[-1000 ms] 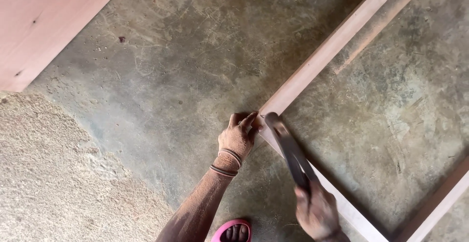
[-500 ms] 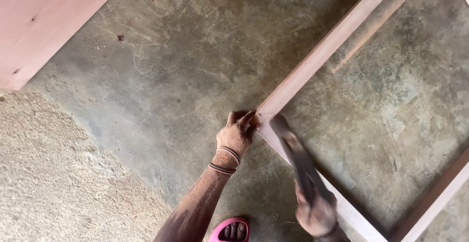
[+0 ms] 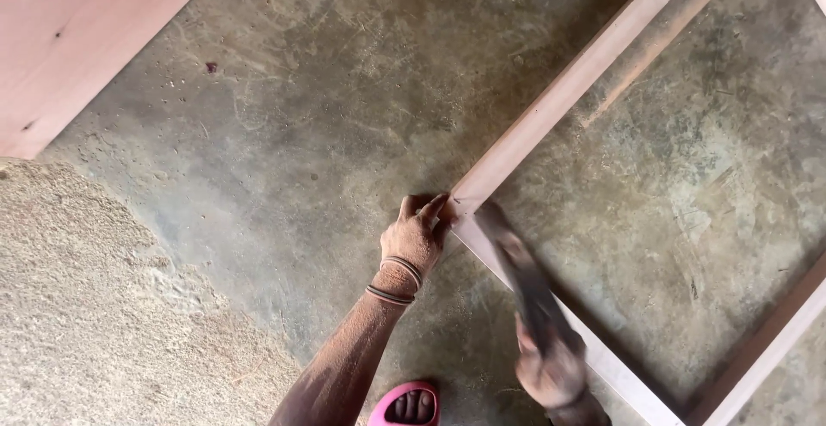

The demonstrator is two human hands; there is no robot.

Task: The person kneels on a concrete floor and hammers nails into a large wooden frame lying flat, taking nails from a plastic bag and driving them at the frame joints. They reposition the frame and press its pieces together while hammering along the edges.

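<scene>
The left hand (image 3: 416, 235) pinches the corner joint of the wooden frame (image 3: 559, 103), which lies flat on the concrete floor (image 3: 327, 90). The right hand (image 3: 551, 370) is clenched around a blurred hammer (image 3: 516, 271). Best to keep those pinching fingertips off the strike line and hit squarely.
</scene>
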